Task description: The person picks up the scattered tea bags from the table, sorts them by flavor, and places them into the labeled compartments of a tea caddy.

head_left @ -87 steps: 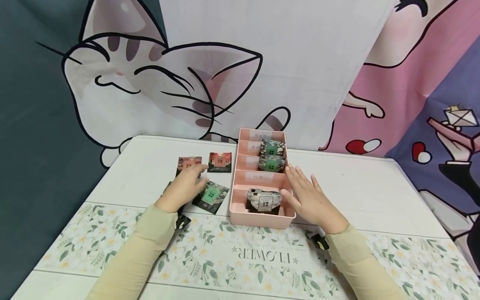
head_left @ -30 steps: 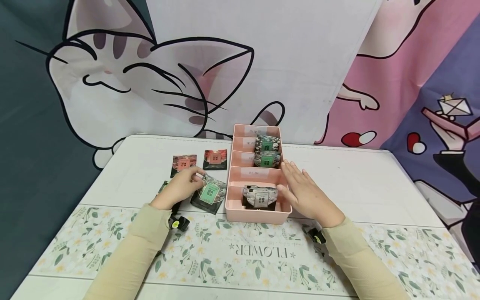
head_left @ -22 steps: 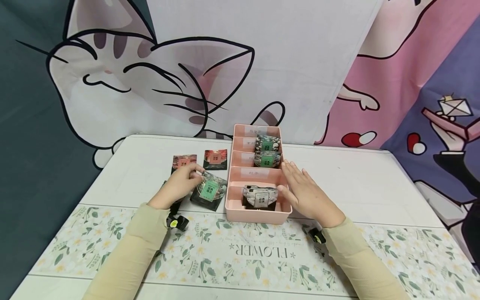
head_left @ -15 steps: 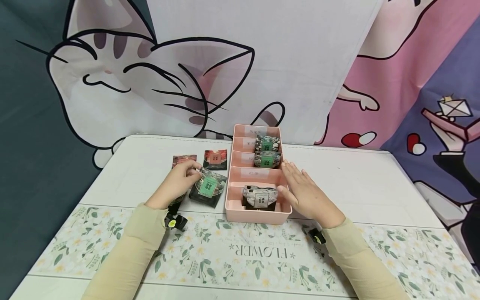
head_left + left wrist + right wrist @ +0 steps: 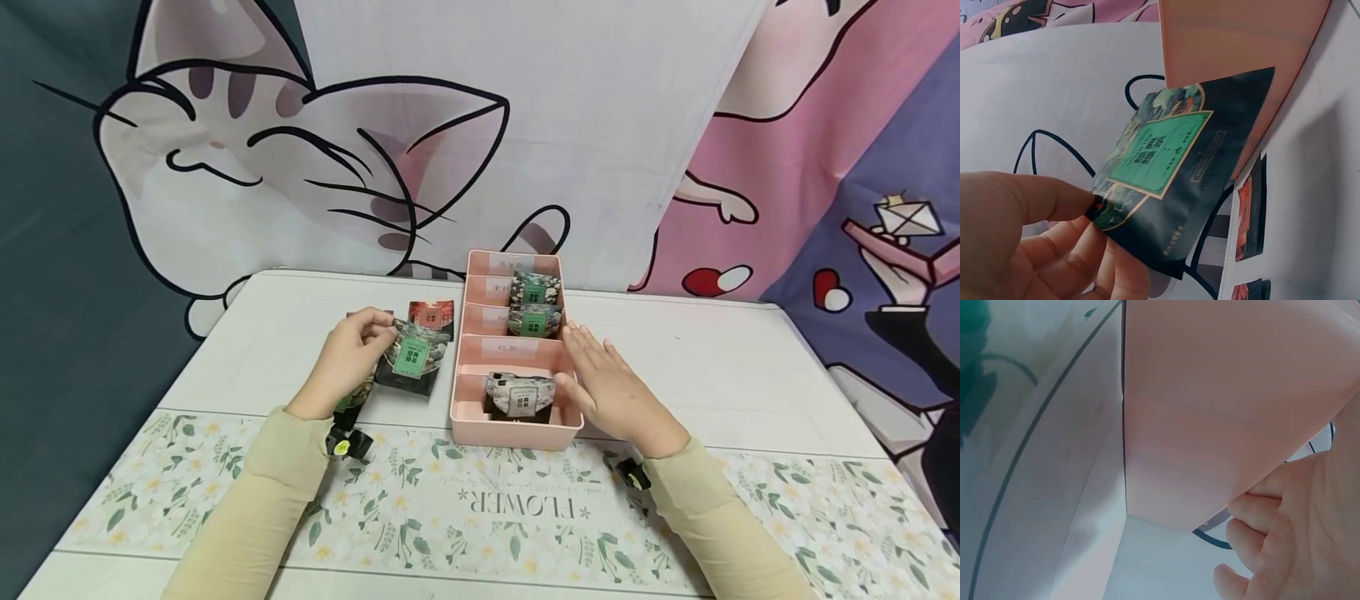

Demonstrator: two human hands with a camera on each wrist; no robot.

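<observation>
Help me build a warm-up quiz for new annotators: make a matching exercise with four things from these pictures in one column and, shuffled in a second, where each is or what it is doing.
Column one
1. Left hand
2. Right hand
3. Grey-labelled packet
4. Red-labelled packet nearest the pink tray

Column two
A. Beside the pink tray's right wall
B. On the tabletop, left of the pink tray
C. Pinching a green-labelled packet
D. Inside the pink tray's nearest compartment

Right pairs: 1-C, 2-A, 3-D, 4-B
</observation>
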